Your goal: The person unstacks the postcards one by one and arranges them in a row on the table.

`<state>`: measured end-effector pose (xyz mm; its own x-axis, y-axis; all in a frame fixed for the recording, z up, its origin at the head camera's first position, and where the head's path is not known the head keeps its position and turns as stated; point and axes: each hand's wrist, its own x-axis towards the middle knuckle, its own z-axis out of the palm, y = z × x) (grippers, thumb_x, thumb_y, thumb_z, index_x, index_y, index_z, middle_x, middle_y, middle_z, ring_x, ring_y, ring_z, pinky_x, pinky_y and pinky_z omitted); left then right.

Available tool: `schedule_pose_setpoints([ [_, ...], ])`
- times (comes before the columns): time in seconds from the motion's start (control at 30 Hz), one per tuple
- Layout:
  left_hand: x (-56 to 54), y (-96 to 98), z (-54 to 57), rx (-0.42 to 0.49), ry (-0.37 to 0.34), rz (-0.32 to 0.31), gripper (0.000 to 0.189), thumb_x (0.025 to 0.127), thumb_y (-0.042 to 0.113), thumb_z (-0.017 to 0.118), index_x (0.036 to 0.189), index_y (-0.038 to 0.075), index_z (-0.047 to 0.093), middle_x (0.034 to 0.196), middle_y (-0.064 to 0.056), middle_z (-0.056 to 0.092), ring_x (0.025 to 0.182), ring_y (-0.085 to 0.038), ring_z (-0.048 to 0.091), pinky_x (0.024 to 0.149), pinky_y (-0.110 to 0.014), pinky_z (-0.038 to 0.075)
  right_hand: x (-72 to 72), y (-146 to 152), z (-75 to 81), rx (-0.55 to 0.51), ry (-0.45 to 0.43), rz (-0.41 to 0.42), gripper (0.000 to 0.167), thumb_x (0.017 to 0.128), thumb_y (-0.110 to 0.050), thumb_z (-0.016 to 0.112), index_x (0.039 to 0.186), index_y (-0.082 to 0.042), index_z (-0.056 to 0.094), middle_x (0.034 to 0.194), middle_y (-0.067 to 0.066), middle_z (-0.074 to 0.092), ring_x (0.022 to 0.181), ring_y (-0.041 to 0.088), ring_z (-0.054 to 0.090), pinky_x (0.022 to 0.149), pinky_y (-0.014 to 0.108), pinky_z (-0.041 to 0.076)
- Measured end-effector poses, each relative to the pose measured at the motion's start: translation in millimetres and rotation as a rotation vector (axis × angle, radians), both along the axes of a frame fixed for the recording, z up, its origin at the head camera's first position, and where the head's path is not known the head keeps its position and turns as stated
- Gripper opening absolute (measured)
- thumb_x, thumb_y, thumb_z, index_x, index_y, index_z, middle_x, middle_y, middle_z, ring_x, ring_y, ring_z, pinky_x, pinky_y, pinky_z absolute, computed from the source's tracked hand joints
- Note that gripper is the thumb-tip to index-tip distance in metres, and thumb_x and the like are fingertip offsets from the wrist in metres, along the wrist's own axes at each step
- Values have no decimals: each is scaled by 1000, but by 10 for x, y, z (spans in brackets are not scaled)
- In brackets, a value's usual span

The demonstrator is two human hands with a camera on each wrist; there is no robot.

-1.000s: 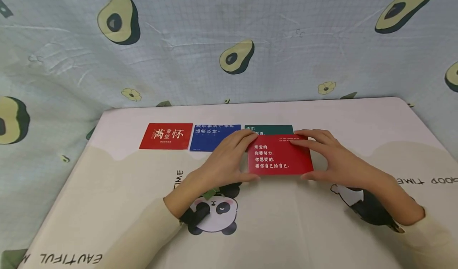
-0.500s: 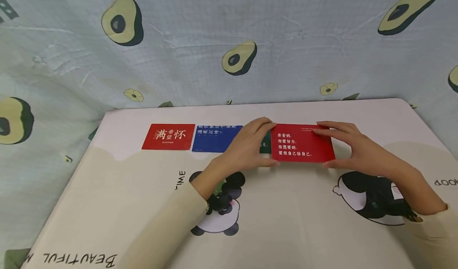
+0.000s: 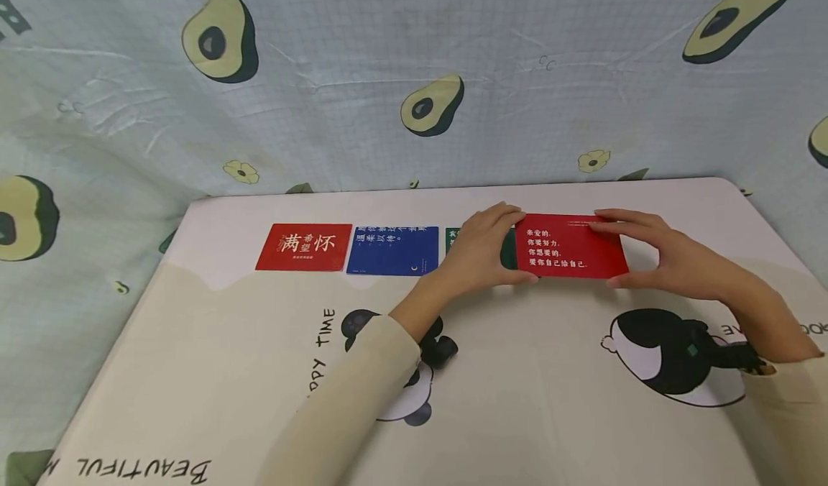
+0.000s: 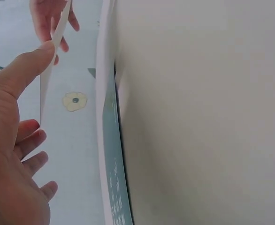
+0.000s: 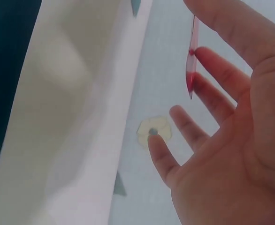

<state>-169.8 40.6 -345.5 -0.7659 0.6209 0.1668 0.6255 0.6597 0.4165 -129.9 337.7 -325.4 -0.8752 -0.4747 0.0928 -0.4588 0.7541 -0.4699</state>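
A red card with white Chinese writing is held up between both hands over the table's far part. My left hand pinches its left edge, thumb below and fingers above. At the opposite edge, the right hand grips it the same way. The left wrist view shows this card nearly edge-on, with the left thumb against it. A green card lies flat behind the left hand, mostly hidden. To its left in the same row are a blue card and another red card.
The cards lie along the far side of a table covered with a beige cloth printed with a panda and a dark-haired figure. A pale curtain with avocado prints hangs just behind the table's far edge.
Both hands have carried the held red card to the right and farther back, from in front of the green card to beside it. More of the blue card shows. The cards on the table have stayed put.
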Motion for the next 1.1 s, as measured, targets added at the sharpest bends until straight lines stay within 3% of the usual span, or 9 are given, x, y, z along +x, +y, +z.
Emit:
schedule_pose_setpoints([
  [0.17,-35,135,-23,-46,-1,21,89,74,53,75,145,13,39,147,0,38,141,-16,22,116,-35,13,-37,123,-16,10,-19,-5,86,66,-17,88,142,-20,47,149,2,32,129,-5,19,77,36,54],
  [0.3,-49,226,-66,-74,-2,31,88,74,54,74,145,15,39,146,0,38,140,-16,23,116,-36,11,-78,207,-57,30,-29,-5,88,65,-18,89,142,-20,47,150,2,32,129,-2,19,79,45,54],
  [0.63,-97,415,-159,-140,-31,42,87,76,56,71,146,17,37,147,3,38,140,-15,24,116,-35,13,-108,337,-144,-9,-110,-33,84,68,-20,87,141,-19,47,150,8,31,126,-13,14,85,67,43],
  [0.7,-113,447,-174,-146,-42,40,87,76,56,71,147,18,36,148,3,37,140,-15,24,116,-36,13,-112,370,-163,-11,-138,-45,83,69,-21,86,142,-18,47,150,10,30,131,-4,14,86,70,39],
  [0.87,-136,511,-210,-180,-50,44,88,76,59,69,147,19,36,148,4,36,140,-14,23,116,-37,12,-148,422,-205,-15,-194,-59,81,70,-21,85,142,-16,46,151,12,28,137,34,17,90,74,31],
  [1.1,-141,559,-243,-216,-68,62,89,76,61,68,148,21,34,149,6,35,141,-13,21,116,-38,9,-187,444,-266,-33,-232,-64,80,70,-20,85,141,-15,47,151,14,29,134,40,19,91,73,29],
])
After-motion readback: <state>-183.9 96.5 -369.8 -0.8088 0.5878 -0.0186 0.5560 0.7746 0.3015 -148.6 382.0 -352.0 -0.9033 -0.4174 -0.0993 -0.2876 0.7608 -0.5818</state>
